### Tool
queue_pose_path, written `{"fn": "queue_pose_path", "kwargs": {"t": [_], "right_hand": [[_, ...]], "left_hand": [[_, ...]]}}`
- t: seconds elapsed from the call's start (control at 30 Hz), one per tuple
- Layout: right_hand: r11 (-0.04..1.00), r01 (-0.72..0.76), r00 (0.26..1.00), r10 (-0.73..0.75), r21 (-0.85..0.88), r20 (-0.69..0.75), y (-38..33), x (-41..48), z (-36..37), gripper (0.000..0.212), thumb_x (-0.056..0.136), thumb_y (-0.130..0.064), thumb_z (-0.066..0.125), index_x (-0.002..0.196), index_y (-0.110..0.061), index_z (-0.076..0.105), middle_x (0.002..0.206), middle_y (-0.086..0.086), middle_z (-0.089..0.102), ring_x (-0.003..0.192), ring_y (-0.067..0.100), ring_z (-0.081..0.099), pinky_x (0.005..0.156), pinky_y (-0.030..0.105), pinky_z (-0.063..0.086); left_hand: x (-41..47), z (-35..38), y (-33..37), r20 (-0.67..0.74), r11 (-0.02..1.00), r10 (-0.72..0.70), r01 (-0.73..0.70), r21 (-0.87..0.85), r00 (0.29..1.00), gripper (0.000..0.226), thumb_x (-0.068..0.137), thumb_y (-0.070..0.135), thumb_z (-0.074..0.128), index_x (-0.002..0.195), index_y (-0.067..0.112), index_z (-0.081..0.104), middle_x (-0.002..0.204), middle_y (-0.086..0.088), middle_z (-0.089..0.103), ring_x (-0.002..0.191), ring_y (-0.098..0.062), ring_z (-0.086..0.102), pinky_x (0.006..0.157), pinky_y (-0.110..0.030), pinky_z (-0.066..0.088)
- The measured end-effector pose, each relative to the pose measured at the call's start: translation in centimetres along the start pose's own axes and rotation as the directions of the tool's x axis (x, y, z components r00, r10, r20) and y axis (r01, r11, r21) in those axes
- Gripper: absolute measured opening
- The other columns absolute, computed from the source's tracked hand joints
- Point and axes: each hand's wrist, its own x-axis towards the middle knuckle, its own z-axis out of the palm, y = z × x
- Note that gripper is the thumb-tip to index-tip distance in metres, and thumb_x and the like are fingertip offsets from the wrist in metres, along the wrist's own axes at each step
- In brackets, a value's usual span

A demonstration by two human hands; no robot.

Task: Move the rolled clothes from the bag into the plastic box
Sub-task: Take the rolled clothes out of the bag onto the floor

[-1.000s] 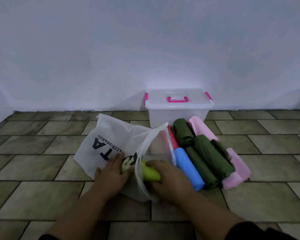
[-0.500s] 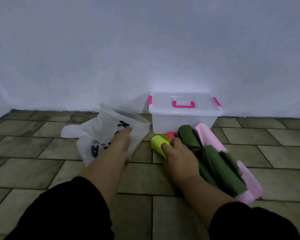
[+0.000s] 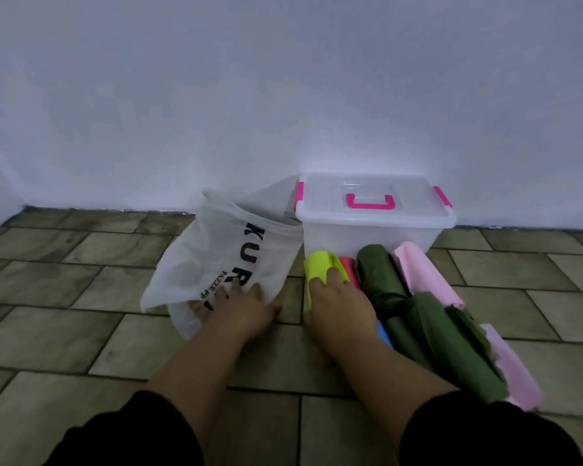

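The right hand (image 3: pixel 337 307) grips the yellow roll (image 3: pixel 318 267) on the floor (image 3: pixel 81 297), just in front of the box (image 3: pixel 367 237) and just beside the red roll (image 3: pixel 349 265). The left hand (image 3: pixel 239 306) lies flat, fingers spread, on the limp bag (image 3: pixel 216 257). The lid (image 3: pixel 371 196) sits on the box, so it has to come off first; I judge a wrap-round hold best, so the roll stays tight.
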Motion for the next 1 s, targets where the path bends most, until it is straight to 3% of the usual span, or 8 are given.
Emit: {"fn": "queue_pose_path", "kwargs": {"t": [0.23, 0.33, 0.47, 0.53, 0.63, 0.77, 0.87, 1.0], "right_hand": [[0.993, -0.008, 0.986, -0.012, 0.118, 0.167, 0.8, -0.4, -2.0, 0.044, 0.087, -0.039, 0.053, 0.125, -0.017, 0.05, 0.13, 0.012, 0.041, 0.106, 0.031, 0.054, 0.082, 0.038, 0.047], [0.94, -0.027, 0.956, -0.075, 0.341, 0.282, 2.3, -0.7, -4.8, 0.061, 0.082, -0.044, 0.062, 0.138, -0.027, 0.044, 0.137, 0.007, 0.048, 0.12, 0.026, 0.05, 0.098, 0.035, 0.043], [0.527, -0.144, 0.989, 0.107, 0.838, 0.102, 8.6, -3.1, -9.1, 0.033, 0.078, -0.041, 0.071, 0.11, -0.038, 0.065, 0.109, -0.014, 0.068, 0.099, 0.0, 0.063, 0.081, 0.013, 0.048], [0.48, -0.209, 0.922, 0.387, 0.852, 0.008, 13.2, -4.9, -10.0, 0.026, 0.078, -0.046, 0.067, 0.103, -0.04, 0.066, 0.104, -0.019, 0.068, 0.093, -0.004, 0.063, 0.072, 0.008, 0.044], [0.394, -0.484, 0.76, 0.632, 0.781, 0.153, 18.2, -7.6, -8.5, 0.046, 0.083, -0.057, 0.058, 0.124, -0.036, 0.056, 0.13, -0.001, 0.057, 0.105, 0.016, 0.052, 0.078, 0.03, 0.041], [0.199, -0.534, 0.764, 0.529, 0.822, 0.369, 17.4, -9.4, -4.8, 0.075, 0.072, -0.067, 0.058, 0.138, -0.035, 0.043, 0.142, -0.002, 0.047, 0.121, 0.02, 0.047, 0.103, 0.04, 0.036], [0.285, -0.499, 0.816, 0.473, 0.818, 0.333, 14.9, -9.0, -3.7, 0.068, 0.08, -0.061, 0.059, 0.14, -0.036, 0.04, 0.137, -0.007, 0.051, 0.112, 0.011, 0.05, 0.093, 0.028, 0.037], [0.29, -0.519, 0.781, 0.544, 0.804, 0.307, 12.2, -7.8, -3.0, 0.078, 0.08, -0.056, 0.062, 0.146, -0.031, 0.029, 0.141, 0.008, 0.044, 0.122, 0.025, 0.048, 0.105, 0.041, 0.038]], "left_hand": [[1.3, 0.4, 3.6, -0.03, 0.99, 0.038, -0.042, -0.133, 0.999, 0.068, 0.087, 0.069, 0.024, 0.146, 0.039, 0.013, 0.16, -0.003, -0.002, 0.143, -0.039, -0.008, 0.105, -0.071, 0.006], [0.7, -0.5, 3.5, -0.051, 0.992, 0.094, -0.098, -0.084, 0.994, 0.074, 0.089, 0.066, 0.027, 0.15, 0.028, 0.009, 0.16, -0.007, 0.001, 0.145, -0.033, -0.004, 0.11, -0.065, 0.007], [-2.1, -2.9, 3.1, -0.083, 0.991, 0.058, -0.068, -0.115, 0.995, 0.083, 0.081, 0.076, 0.031, 0.149, 0.037, 0.004, 0.16, 0.002, -0.005, 0.145, -0.031, -0.006, 0.104, -0.073, 0.006], [-4.1, -3.9, 2.9, -0.113, 0.993, 0.066, -0.077, -0.091, 0.991, 0.086, 0.077, 0.08, 0.031, 0.148, 0.041, 0.003, 0.16, 0.007, -0.005, 0.145, -0.028, -0.006, 0.102, -0.075, 0.005], [-6.3, -4.0, 4.1, -0.187, 0.98, 0.168, -0.185, -0.075, 0.968, 0.087, 0.077, 0.079, 0.034, 0.148, 0.042, 0.001, 0.16, 0.008, -0.008, 0.146, -0.024, -0.005, 0.104, -0.071, 0.006], [-7.4, -1.1, 7.1, -0.102, 0.911, 0.338, -0.353, -0.212, 0.936, 0.092, 0.078, 0.073, 0.046, 0.149, 0.038, -0.001, 0.16, 0.0, -0.01, 0.146, -0.024, -0.002, 0.112, -0.061, 0.012], [-6.8, 0.5, 7.6, -0.024, 0.896, 0.357, -0.349, -0.275, 0.934, 0.096, 0.076, 0.074, 0.049, 0.149, 0.037, -0.001, 0.16, -0.003, -0.011, 0.146, -0.024, 0.001, 0.112, -0.059, 0.014], [-6.2, 0.9, 6.4, 0.037, 0.898, 0.38, -0.359, -0.256, 0.924, 0.104, 0.069, 0.077, 0.055, 0.149, 0.038, 0.0, 0.159, -0.003, -0.011, 0.146, -0.024, 0.005, 0.113, -0.057, 0.017]]}}
